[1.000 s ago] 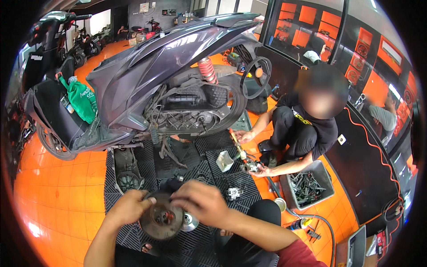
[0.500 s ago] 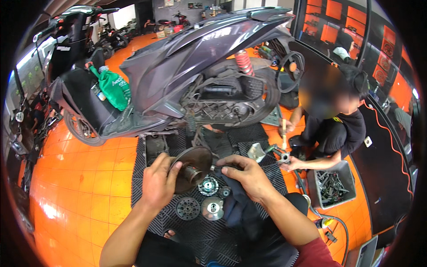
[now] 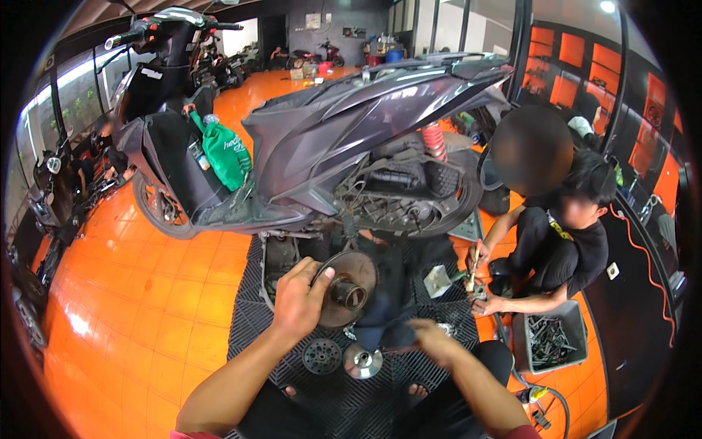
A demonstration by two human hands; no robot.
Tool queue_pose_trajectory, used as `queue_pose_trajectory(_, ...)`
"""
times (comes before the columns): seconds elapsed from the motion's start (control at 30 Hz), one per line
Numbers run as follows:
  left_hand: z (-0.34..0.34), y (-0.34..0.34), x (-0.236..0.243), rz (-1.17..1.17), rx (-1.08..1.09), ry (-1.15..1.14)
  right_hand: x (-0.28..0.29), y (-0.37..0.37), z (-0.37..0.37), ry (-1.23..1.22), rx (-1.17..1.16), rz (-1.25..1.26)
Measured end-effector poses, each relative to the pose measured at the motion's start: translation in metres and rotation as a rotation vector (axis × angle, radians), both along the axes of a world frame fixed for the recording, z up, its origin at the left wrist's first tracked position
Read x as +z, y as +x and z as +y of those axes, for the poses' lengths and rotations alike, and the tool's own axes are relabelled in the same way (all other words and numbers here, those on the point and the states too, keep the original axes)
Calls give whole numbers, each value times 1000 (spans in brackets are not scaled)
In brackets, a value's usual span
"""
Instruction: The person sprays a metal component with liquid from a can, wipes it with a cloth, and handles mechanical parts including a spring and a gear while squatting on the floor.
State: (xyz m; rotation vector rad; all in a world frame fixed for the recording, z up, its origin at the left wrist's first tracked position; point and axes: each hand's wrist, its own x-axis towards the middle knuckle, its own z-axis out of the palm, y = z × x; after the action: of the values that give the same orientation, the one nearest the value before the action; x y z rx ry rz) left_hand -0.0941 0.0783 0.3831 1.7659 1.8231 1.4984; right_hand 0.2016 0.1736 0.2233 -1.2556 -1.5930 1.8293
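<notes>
My left hand (image 3: 298, 301) grips the rim of a worn metal pulley disc (image 3: 349, 272) with a hollow hub, thumb on its near face. The disc is tilted, its hub toward me. To its right, my right hand (image 3: 436, 344) is smeared by motion, its fingers closed at the edge of a dark cloth (image 3: 385, 325). This cloth is blurred too and hangs just right of and below the disc. Below, on the black ribbed mat (image 3: 252, 322), lie a round plate with holes (image 3: 322, 356) and a shiny disc (image 3: 363, 362).
A grey scooter (image 3: 329, 161) with its side mechanism exposed stands ahead. At right a co-worker (image 3: 578, 234) squats, holding a brush (image 3: 477, 257) and a small metal part (image 3: 478, 291). Near them are a cut white container (image 3: 439, 282) and a grey bin (image 3: 548, 340) of metal parts.
My right hand has swung away from the disc, down and to the right, with the cloth. My left hand still holds the disc, now facing me more. The whole view has shifted.
</notes>
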Motion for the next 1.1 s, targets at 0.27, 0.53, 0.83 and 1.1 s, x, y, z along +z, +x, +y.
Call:
queue_pose_trajectory(0.27, -8, -24, -7, -104, 108, -37, 46, -58, -30, 129, -135, 383)
queue_pose_trajectory(0.53, -10, -36, -26, -254, 57, -75, 183, -91, -59, 1135, 612, 165)
queue_pose_trajectory(0.83, -25, -23, -16, -302, 49, -309, 161, -131, -35, 1908, 640, -309)
queue_pose_trajectory(1.1, -16, -12, -13, 428, 99, 173, 78, -195, -55, 756, -216, 80)
